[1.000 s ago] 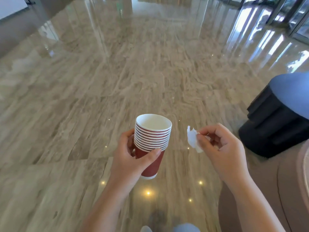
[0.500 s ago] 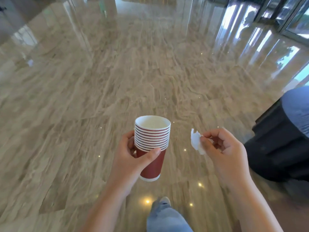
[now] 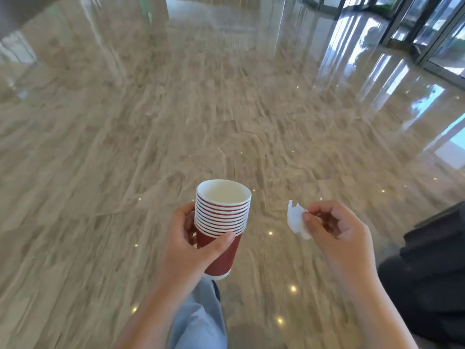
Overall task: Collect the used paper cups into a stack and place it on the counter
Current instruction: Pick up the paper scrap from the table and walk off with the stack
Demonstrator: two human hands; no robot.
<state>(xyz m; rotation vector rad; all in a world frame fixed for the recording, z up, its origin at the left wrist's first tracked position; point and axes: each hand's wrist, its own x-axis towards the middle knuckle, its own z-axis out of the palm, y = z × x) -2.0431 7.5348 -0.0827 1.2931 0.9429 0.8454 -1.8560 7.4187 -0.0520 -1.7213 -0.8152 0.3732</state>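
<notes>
The left hand [image 3: 191,245] grips the upright stack of red paper cups [image 3: 221,222]; the right hand [image 3: 334,230] pinches a white tissue scrap [image 3: 297,220]. Collecting looks done, carrying is in hand, and with no counter in view, the next move calls for reaching one.

The cup stack [image 3: 222,222] sits upright at lower centre of the frame, gripped by the left hand [image 3: 187,245] from its left. To its right, apart, the right hand [image 3: 339,235] pinches a tissue [image 3: 297,221]. A leg [image 3: 198,321] shows below the stack. A bulky object [image 3: 432,273] fills the lower right edge, and glass doors [image 3: 432,26] line the upper right. The floor [image 3: 125,147] spreads behind everything.
</notes>
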